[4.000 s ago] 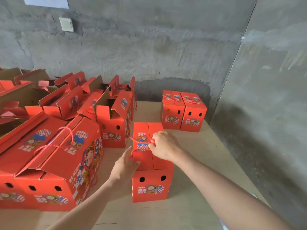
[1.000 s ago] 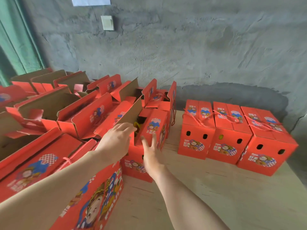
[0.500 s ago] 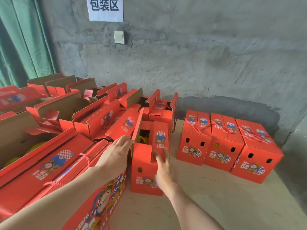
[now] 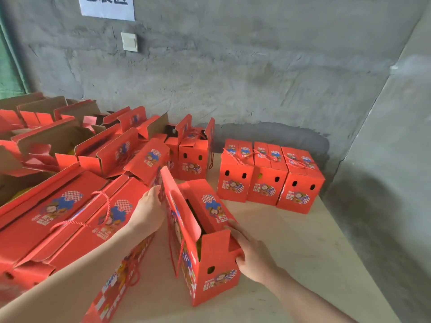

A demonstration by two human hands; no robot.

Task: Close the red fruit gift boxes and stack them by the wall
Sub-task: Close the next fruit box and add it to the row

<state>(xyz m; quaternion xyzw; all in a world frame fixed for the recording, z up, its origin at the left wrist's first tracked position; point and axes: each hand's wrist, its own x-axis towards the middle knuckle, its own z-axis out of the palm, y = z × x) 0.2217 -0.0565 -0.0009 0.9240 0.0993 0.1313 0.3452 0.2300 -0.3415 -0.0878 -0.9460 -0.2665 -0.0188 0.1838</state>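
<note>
The box [image 4: 210,273] stands on the table [image 4: 310,257], near its front and in the middle of the view, with one narrow end facing the camera. It is a tall, narrow carton of red card. Its end face carries a cartoon print with lettering and one dark oval hole, and any second hole is hidden by the right hand [image 4: 254,257]. The top is open: the left flap [image 4: 177,201] stands up, the right flap [image 4: 212,203] lies folded down and shows a blue and checked picture, and the near end tab rises with a notched edge. A red cord [image 4: 175,252] hangs down the left side, and something yellow shows inside. The right hand grips the box's near right corner, with the thumb on the end face and the fingers stretched along the right top edge. The left hand [image 4: 149,213] has its fingertips against the outer face of the raised flap, but whether it pinches the flap cannot be told. Three closed boxes [image 4: 268,183] of the same kind stand side by side against the grey wall [image 4: 256,78], well beyond the held one. To the left lies a big box [image 4: 70,224] with a cord loop, and behind it stand many open boxes [image 4: 112,148].
</note>
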